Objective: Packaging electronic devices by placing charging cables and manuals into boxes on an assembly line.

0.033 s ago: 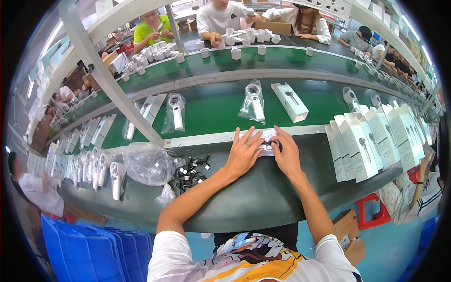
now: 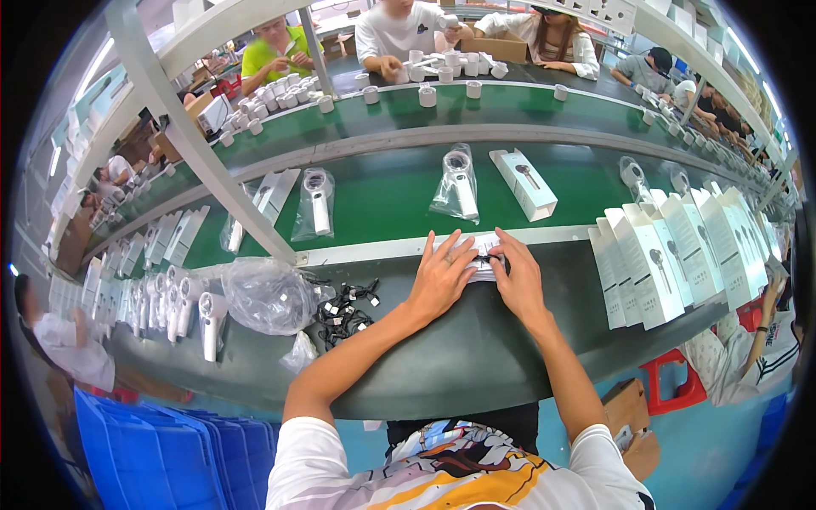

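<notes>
At the bench's far edge, a stack of small white leaflets (image 2: pixel 485 242) lies between my two hands, with a short black cable (image 2: pixel 488 257) across it. My left hand (image 2: pixel 444 274) grips the stack's left side, its fingers bent over the edge. From the right, my right hand (image 2: pixel 520 279) closes on it, thumb against the cable. Part of the stack is hidden beneath my fingers. To the left of my forearm lies a tangle of black cables (image 2: pixel 342 316) with pale plugs, beside a bundle of clear plastic bags (image 2: pixel 270 297).
White handheld fans (image 2: pixel 212 330) stand bagged at left. Upright white boxes (image 2: pixel 653 276) line the right. Beyond the rail, the green belt (image 2: pixel 387 200) carries a bagged fan (image 2: pixel 461 189) and a box (image 2: pixel 529 191). Blue crates (image 2: pixel 144 446) and a red stool (image 2: pixel 667 382) are below. Co-workers sit opposite.
</notes>
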`<state>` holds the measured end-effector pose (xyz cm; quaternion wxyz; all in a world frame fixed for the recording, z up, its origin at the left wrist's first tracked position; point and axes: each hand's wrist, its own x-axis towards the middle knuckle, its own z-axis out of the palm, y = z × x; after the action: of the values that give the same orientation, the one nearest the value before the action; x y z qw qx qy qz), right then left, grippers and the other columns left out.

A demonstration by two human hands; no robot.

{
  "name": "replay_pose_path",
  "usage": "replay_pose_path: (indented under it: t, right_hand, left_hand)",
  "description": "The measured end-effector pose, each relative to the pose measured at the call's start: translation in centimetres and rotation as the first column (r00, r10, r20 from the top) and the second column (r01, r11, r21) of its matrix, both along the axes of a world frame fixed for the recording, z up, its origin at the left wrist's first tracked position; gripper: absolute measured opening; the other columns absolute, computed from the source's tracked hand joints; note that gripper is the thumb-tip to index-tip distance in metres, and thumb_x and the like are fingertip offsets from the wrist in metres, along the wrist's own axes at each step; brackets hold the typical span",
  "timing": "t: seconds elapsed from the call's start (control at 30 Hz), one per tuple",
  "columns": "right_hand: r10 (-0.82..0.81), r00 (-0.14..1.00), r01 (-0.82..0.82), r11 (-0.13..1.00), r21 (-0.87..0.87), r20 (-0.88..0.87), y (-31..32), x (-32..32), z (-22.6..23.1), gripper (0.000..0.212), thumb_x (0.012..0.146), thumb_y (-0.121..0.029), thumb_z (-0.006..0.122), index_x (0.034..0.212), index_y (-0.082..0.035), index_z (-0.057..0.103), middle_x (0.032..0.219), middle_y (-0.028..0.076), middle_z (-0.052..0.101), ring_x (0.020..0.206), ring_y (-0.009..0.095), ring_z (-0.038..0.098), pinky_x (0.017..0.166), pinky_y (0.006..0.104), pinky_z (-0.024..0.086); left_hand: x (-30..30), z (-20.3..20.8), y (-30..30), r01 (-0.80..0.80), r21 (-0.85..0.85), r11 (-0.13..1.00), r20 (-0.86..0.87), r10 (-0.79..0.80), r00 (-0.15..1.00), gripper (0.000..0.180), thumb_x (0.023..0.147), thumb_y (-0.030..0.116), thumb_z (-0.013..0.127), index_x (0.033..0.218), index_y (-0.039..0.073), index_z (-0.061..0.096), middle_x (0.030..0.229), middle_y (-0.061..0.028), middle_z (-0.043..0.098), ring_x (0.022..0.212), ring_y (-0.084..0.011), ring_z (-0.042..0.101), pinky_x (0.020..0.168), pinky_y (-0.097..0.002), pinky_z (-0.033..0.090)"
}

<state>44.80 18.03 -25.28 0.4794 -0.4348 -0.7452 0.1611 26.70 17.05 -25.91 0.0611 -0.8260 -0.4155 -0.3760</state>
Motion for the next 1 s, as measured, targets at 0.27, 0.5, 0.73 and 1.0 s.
replay_pose_path:
  t: [0.27,0.5,0.73,1.0]
  right_hand:
    - [0.085,0.995,-0.075,0.980,-0.185,0.051,0.6,0.9,0.6,0.015,0.082,-0.003,0.060,0.097,-0.001,0.059,0.126,0.018,0.057,0.112,0.035,0.054,0.097,0.0400,0.041]
    - [0.110,0.982,-0.101,0.993,-0.061,0.155,1.7,2.2,0.9,0.043,0.080,0.000,0.061,0.122,0.006,0.052,0.100,0.012,0.064,0.104,0.033,0.056,0.092,0.0398,0.043]
    - [0.180,0.954,-0.170,0.984,-0.061,0.241,1.9,2.4,2.1,0.042,0.080,-0.002,0.061,0.120,0.005,0.052,0.101,0.014,0.062,0.107,0.034,0.054,0.094,0.0404,0.042]
    - [0.072,0.939,-0.123,0.983,0.136,0.336,1.4,2.4,1.4,0.023,0.077,0.000,0.063,0.099,0.001,0.057,0.108,0.015,0.059,0.115,0.036,0.051,0.096,0.0432,0.041]
  left_hand:
    - [0.1,0.4,0.9,-0.051,-0.131,0.990,0.091,0.063,0.994,0.050,0.077,0.019,0.073,0.119,-0.002,0.056,0.128,-0.0193,0.051,0.121,-0.0365,0.047,0.102,-0.0461,0.037]
    - [0.1,2.3,1.4,-0.050,-0.427,0.903,-0.027,0.043,0.999,0.058,0.077,0.026,0.074,0.121,-0.006,0.053,0.120,-0.0201,0.053,0.111,-0.0370,0.050,0.094,-0.0434,0.042]
    - [0.9,2.1,0.7,-0.115,-0.136,0.984,-0.084,0.104,0.991,0.052,0.074,0.023,0.075,0.116,-0.003,0.056,0.117,-0.0197,0.055,0.113,-0.0340,0.050,0.095,-0.0442,0.041]
    - [1.6,2.1,0.2,-0.063,-0.056,0.996,-0.086,0.058,0.995,0.032,0.077,0.014,0.071,0.104,0.004,0.059,0.107,-0.0114,0.057,0.103,-0.0295,0.052,0.087,-0.0442,0.040]
